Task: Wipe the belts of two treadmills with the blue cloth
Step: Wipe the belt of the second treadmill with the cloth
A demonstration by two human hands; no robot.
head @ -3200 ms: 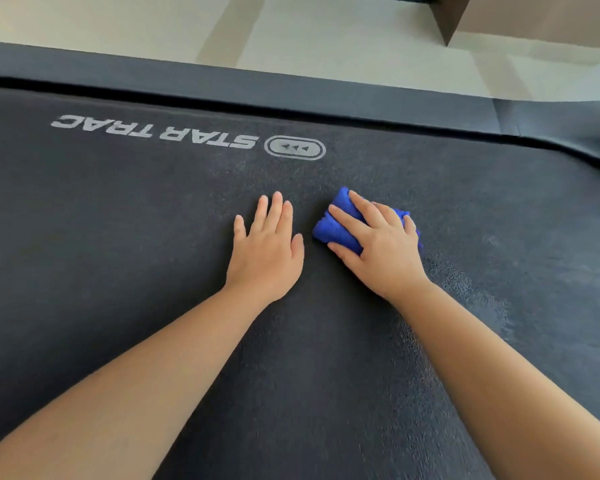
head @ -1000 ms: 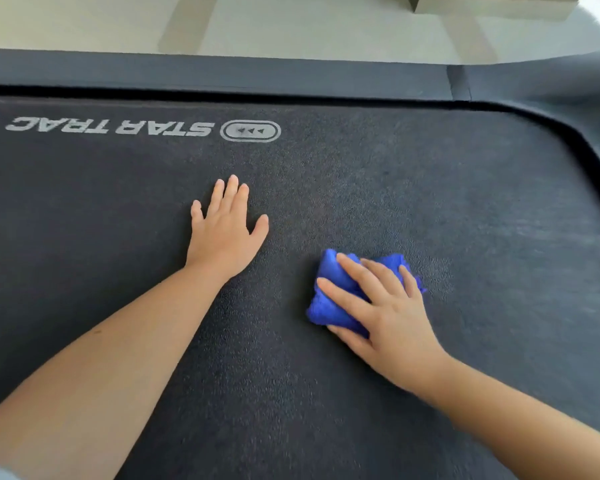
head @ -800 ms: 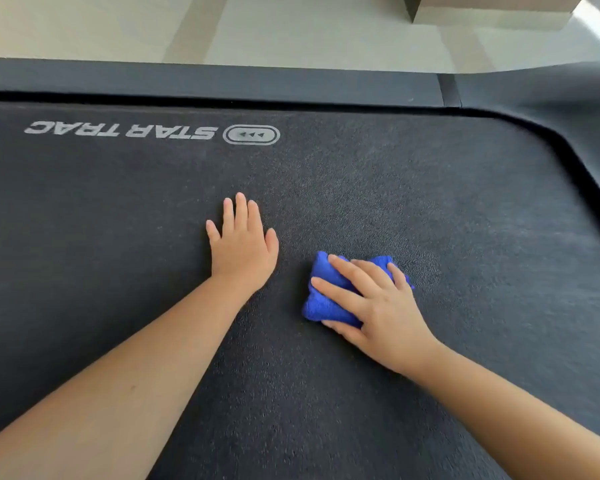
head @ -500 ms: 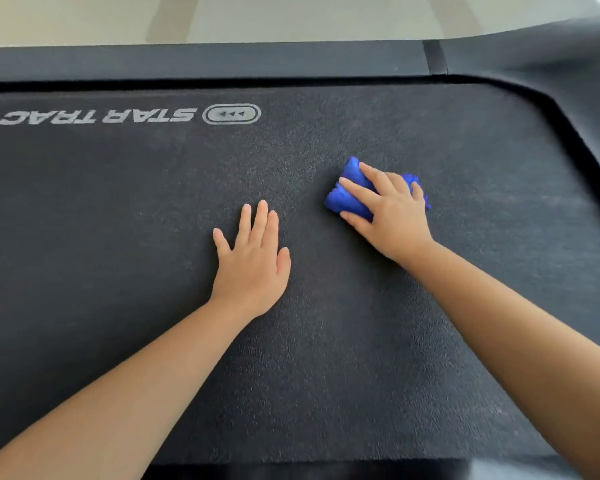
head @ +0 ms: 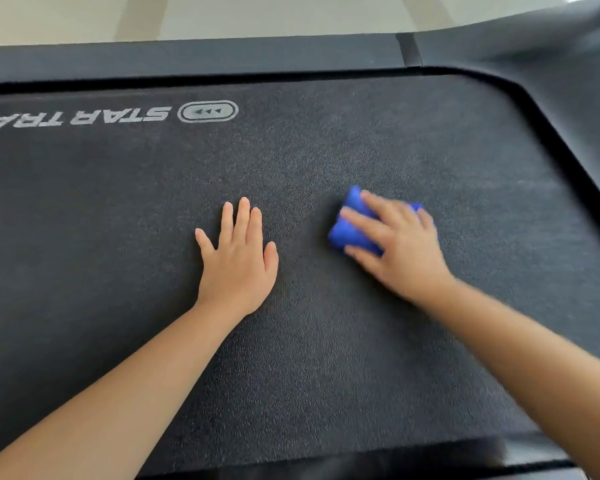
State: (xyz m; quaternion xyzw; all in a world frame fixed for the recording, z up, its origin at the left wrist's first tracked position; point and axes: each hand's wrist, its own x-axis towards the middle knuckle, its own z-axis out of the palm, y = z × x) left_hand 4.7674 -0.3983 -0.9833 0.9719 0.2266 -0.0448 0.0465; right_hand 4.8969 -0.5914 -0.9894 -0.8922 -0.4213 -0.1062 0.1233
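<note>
1. Bunched-up bright blue cloth (head: 346,226) lies on the belt, right of centre and about midway between the far and near edges. It is motion-blurred.
2. Right hand (head: 400,252) is on top of the cloth with the fingers bent over the wad and the thumb against its near side. It grips the cloth and presses it to the belt. Only the cloth's left part and a sliver at its far right peek out. The hand is blurred too.
3. Left hand (head: 238,263) lies flat, palm down on the belt. Its fingers are straight and close together, the thumb is out to the side, and it holds nothing.
4. The left hand sits just left of the cloth. A strip of bare belt lies between them, so the two hands are apart.
5. Both bare forearms come in from the bottom corners.
6. Dark grey pebbled treadmill belt (head: 326,358) fills most of the view.
7. Pale grey "STAR TRAC" lettering (head: 111,117) sits near the far edge and reads upside down from here. The left frame edge cuts it off.
8. Oval badge with three small arrows (head: 208,111) sits just right of the lettering.
9. Smooth dark grey side rail (head: 187,57) runs along the far edge, with a black gap between it and the belt.
10. Curved dark grey end cover (head: 551,74) wraps the belt's right end.
11. Pale tiled floor (head: 257,15) shows beyond the rail.
12. Glossy black strip (head: 326,462) runs along the near edge.
</note>
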